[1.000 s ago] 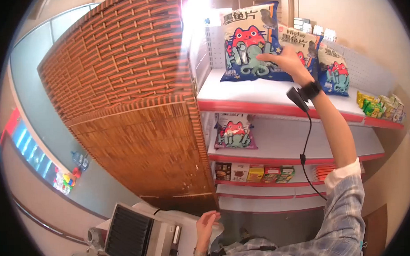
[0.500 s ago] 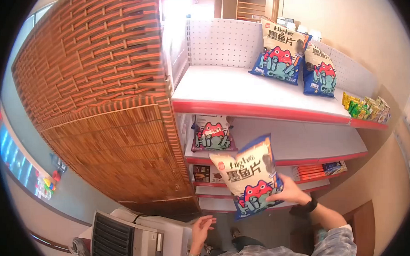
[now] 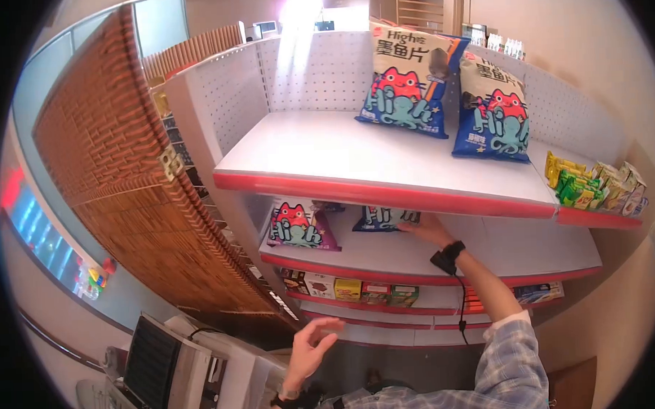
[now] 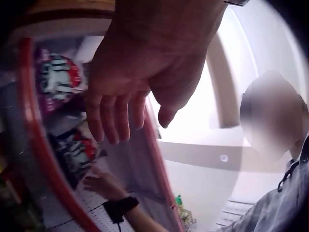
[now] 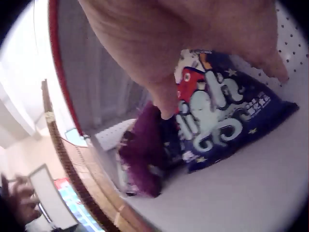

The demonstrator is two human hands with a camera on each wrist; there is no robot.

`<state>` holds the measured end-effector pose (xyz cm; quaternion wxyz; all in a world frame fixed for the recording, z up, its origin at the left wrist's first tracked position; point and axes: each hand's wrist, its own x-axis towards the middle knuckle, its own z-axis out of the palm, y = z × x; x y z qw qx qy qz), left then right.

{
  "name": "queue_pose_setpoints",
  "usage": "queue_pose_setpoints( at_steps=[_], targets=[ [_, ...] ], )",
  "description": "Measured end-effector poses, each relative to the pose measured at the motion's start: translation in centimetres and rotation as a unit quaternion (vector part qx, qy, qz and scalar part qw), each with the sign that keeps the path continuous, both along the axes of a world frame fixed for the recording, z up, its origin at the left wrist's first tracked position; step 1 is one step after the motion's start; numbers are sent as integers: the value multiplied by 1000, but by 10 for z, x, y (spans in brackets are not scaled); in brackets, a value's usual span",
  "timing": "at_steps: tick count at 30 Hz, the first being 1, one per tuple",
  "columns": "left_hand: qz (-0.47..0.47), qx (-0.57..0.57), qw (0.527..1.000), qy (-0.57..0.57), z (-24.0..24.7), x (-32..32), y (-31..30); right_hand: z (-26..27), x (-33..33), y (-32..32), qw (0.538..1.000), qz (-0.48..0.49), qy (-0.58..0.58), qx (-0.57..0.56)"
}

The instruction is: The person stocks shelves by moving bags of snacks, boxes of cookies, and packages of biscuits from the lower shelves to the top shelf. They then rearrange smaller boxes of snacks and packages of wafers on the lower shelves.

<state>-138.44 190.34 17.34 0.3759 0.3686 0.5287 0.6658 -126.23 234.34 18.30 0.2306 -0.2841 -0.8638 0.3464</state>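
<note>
My right hand [image 3: 431, 230] reaches under the top shelf to a blue snack bag [image 3: 380, 218], whose upper part is hidden by that shelf. The right wrist view has the blue bag [image 5: 219, 113] resting on the white shelf, with the thumb [image 5: 166, 104] near one side and a fingertip at the other edge, spread apart. Beside it stands a purple snack bag [image 3: 299, 226]. My left hand [image 3: 311, 344] hovers near the low counter with loose fingers, holding nothing; its fingers hang straight in the left wrist view.
Two blue snack bags, one left [image 3: 403, 86] and one right [image 3: 492, 112], stand on the top shelf [image 3: 297, 151]. Small green and yellow packets [image 3: 579, 185] lie at its right end. Several boxes [image 3: 348, 289] line a lower shelf. A wicker screen [image 3: 117, 168] stands left.
My right hand has carried the blue snack bag from the top shelf, down in front of the shelves, and onto the second shelf. The view has shifted, uncovering more shelving beside the wicker screen.
</note>
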Motion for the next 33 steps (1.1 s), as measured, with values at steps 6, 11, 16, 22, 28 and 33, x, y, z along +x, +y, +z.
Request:
queue_pose_setpoints(
  at_steps=[6, 11, 16, 22, 28, 33],
  targets=[
    [-6, 170, 883, 438, 210, -13, 89, 7, 107, -127, 989, 37, 111, -89],
    [162, 156, 741, 633, 299, -33, 224, -10, 197, -226, 949, 89, 123, -277],
    [183, -26, 745, 641, 325, -70, 335, -89, 262, -284, 916, -44, 173, -360],
    [136, -109, 772, 611, 338, -113, 384, -146, 332, -310, 906, -171, 187, -338],
    [226, -69, 631, 738, 336, -105, 396, -180, 343, -264, 904, -204, 190, -326],
    [286, 43, 551, 783, 352, -30, 308, -107, 306, -244, 926, -165, 235, -246]
  ],
)
